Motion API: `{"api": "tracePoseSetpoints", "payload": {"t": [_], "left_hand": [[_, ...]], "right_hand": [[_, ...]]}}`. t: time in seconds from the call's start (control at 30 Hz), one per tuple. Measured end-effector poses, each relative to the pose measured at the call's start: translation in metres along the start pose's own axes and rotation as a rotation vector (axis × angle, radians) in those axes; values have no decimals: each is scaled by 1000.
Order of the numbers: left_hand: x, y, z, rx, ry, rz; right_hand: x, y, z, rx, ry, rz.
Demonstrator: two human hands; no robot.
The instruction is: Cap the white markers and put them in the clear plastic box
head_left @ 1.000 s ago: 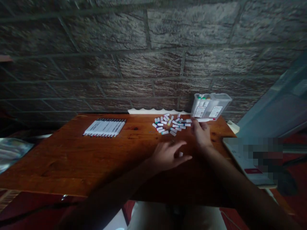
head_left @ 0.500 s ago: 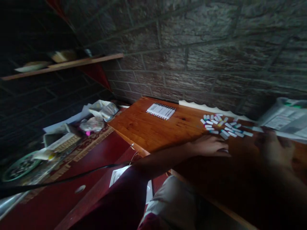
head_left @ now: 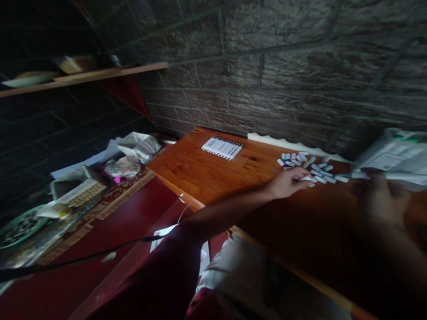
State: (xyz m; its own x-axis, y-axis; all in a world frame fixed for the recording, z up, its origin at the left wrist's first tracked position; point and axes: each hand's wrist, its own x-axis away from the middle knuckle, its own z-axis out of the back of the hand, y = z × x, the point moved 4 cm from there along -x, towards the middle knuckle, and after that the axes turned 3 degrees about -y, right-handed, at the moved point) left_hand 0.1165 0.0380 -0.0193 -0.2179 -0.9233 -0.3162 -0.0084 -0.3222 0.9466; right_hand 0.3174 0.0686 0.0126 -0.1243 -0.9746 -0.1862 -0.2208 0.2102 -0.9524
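My left hand (head_left: 287,183) reaches over the wooden table (head_left: 213,180) to the near edge of a loose pile of short white marker caps (head_left: 328,178) with coloured ends. Its thumb and fingers pinch one white marker cap (head_left: 307,178). My right hand (head_left: 383,195), dark and blurred, is raised at the right of the pile. A slim pale marker (head_left: 359,175) sticks out leftward from its fingertips. Farther left on the table lies a neat row of white markers (head_left: 222,148) with dark ends, side by side.
A clear plastic box (head_left: 393,153) stands at the right by the brick wall. A white scalloped strip (head_left: 283,141) runs along the table's back edge. Left of the table are plastic-wrapped items (head_left: 124,166), a green dish (head_left: 23,226) and a dark cord (head_left: 110,249); above hangs a shelf (head_left: 110,73).
My left hand has moved up to the pile and closed on a cap; before, it lay on the table just short of it. My right hand stays about where it was.
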Motion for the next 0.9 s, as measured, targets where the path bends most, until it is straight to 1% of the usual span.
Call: {"api": "tracePoseSetpoints", "payload": {"t": [0.03, 0.07, 0.1, 0.13, 0.2, 0.27, 0.37, 0.47, 0.53, 0.63, 0.73, 0.8, 0.9], "left_hand": [[1, 1, 2, 29, 11, -7], [1, 3, 5, 45, 44, -16], [1, 5, 9, 47, 70, -21], [0, 7, 12, 47, 69, -12], [-3, 10, 19, 42, 72, -2], [-5, 14, 21, 47, 47, -13], [-5, 15, 17, 129, -21, 46], [-3, 14, 14, 169, -39, 96], [-4, 13, 14, 150, -29, 80], [-7, 12, 17, 96, -12, 19], [-8, 12, 19, 54, -3, -3], [-8, 12, 19, 27, 2, -2], [-8, 14, 20, -13, 9, -10]], "right_hand": [[4, -4, -2, 48, 89, -26], [7, -8, -6, 40, 128, -46], [9, -12, -12, 16, 113, -53], [10, -16, -18, 7, 90, -27], [10, -19, -28, 17, -9, -1], [10, -20, -33, 33, -91, 26], [12, -23, -35, 43, -168, 64], [19, -27, -38, 120, -242, 81], [23, -31, -40, 192, -254, 136], [30, -36, -43, 347, -277, 296], [35, -38, -46, 496, -329, 443], [37, -37, -47, 569, -359, 506], [39, -34, -50, 631, -401, 557]]}}
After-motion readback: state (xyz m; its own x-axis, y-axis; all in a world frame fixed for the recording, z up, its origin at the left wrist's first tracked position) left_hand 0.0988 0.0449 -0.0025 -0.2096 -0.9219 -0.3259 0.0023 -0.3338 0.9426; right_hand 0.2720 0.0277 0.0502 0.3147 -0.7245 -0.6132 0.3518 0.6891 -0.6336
